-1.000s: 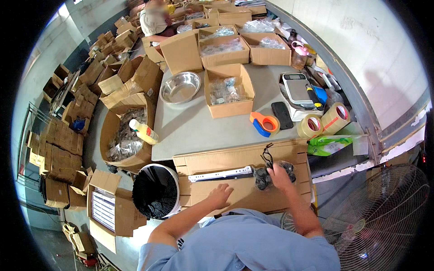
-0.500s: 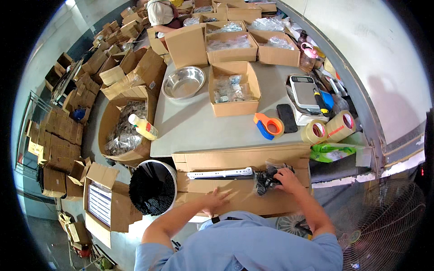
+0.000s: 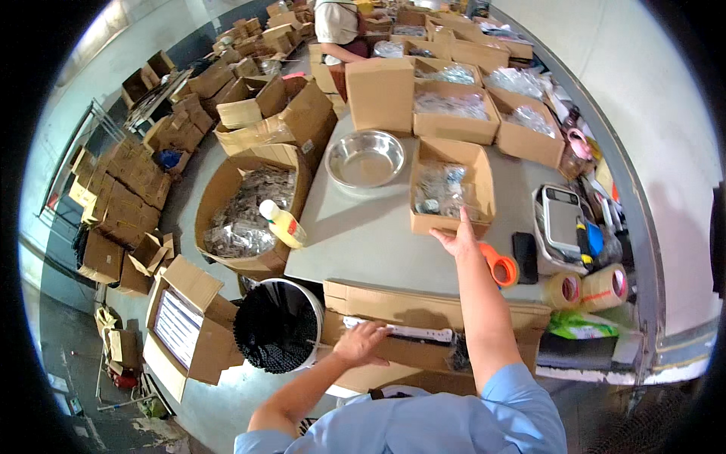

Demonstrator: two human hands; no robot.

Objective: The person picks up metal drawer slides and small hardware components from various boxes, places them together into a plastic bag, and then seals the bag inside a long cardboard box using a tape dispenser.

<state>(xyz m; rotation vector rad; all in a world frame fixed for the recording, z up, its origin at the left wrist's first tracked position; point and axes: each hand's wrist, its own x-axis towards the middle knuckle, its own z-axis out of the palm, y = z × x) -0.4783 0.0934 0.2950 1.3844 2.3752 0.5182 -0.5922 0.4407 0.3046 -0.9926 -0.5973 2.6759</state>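
The right hand, spread and grasping nothing visible, is nearer the clear packets, just ahead inside the small carton; the left hand, grip unclear, overlaps the crosswise white rail's left end.

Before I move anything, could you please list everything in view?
Cardboard sheet: one, brown, front
Rail: one, white, on cardboard sheet
Dark parts: uncounted, black, beside rail
Table: one, grey, centre
Small box: one, brown, on table
Bowl: one, silver, left of small box
Bottle: one, yellow, table's left edge
Bucket: one, white, left of rail
Rods: many, black, in bucket
Carton of strips: one, brown, lower left
Large carton: one, brown, left
Tape dispenser: one, orange, right
Phone: one, black, right
Scale: one, white, right
Tape rolls: two, tan, right
Packet: one, green, near rolls
Other cartons: many, brown, back, left
Co-worker: one, pale top, back
Left hand: one, bare, at rail
Right hand: one, bare, at small box
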